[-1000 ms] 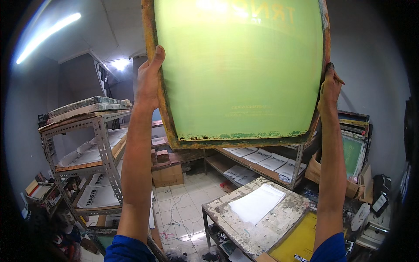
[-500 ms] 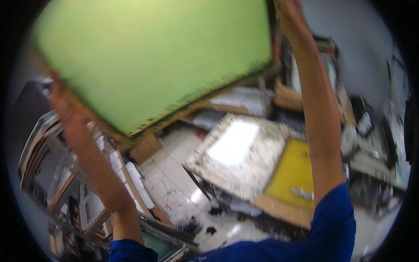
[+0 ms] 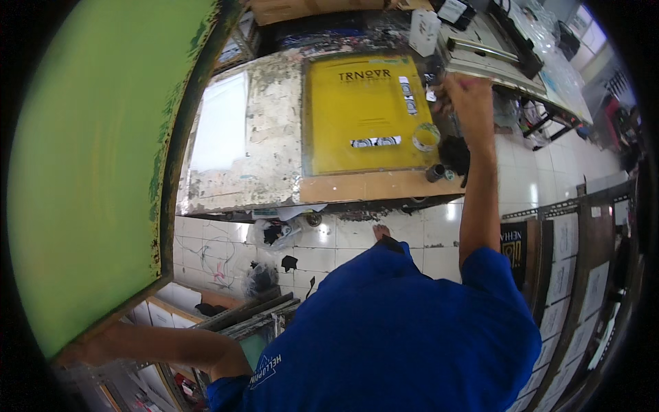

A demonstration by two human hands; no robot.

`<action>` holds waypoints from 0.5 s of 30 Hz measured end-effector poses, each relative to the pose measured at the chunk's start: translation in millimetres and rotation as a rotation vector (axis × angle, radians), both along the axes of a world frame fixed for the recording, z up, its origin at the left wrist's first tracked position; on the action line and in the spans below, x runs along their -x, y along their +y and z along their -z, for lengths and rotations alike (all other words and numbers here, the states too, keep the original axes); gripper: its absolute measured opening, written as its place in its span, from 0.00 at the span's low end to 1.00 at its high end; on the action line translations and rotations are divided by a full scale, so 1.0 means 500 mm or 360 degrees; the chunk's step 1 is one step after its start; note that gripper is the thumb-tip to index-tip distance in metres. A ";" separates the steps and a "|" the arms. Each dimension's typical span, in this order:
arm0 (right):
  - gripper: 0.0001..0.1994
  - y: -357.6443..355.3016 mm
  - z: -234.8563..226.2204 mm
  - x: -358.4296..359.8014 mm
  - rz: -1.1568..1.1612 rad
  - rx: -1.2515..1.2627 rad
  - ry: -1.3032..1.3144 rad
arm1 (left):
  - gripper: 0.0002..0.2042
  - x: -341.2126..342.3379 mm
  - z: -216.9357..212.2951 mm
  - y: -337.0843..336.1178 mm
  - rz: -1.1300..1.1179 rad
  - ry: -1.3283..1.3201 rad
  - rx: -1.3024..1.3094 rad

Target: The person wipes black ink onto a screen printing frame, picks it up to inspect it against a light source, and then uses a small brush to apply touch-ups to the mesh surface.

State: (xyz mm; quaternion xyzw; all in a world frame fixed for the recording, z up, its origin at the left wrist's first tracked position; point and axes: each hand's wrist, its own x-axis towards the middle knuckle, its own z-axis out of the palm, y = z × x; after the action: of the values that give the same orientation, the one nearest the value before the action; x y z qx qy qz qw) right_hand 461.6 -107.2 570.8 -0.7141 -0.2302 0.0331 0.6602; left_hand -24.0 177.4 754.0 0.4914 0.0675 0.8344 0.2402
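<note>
A large screen-printing frame (image 3: pixel 89 165) with green mesh and a stained, dark-edged border stands tilted along the left side. My left hand (image 3: pixel 89 345) is closed on its lower edge, fingers partly hidden beneath it. Over the table's right end is my right hand (image 3: pixel 467 96), off the green frame, its fingers blurred; whether they hold anything does not show. Below and left of it, a yellow-mesh screen (image 3: pixel 364 110) with dark lettering and two patterned strips lies flat on the table. A roll of tape (image 3: pixel 425 137) rests on its right edge, near a small dark jar (image 3: pixel 434 173).
The paint-stained table (image 3: pixel 274 137) carries a white sheet (image 3: pixel 221 123). A white container (image 3: pixel 424 31) stands at the back. Beyond it is another table with a metal-barred device (image 3: pixel 484 51). Racks of frames (image 3: pixel 576 268) line the right; plastic bags (image 3: pixel 261 278) and cords lie on the tiled floor.
My right hand has left the green frame's side and come down over the table. The frame has swung to the left, with my left hand still at its edge. The view has turned toward the table.
</note>
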 end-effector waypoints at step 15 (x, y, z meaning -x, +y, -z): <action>0.06 -0.192 0.310 0.014 0.0306 0.0740 0.0032 | 0.31 -0.134 0.122 -0.048 -0.0173 0.0051 0.0273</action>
State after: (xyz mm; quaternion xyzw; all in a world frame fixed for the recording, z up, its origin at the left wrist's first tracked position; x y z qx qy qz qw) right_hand 454.7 -203.4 415.9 -0.8650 -0.1410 0.0293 0.4806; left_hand 43.3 153.4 693.1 0.4779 0.1690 0.8294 0.2346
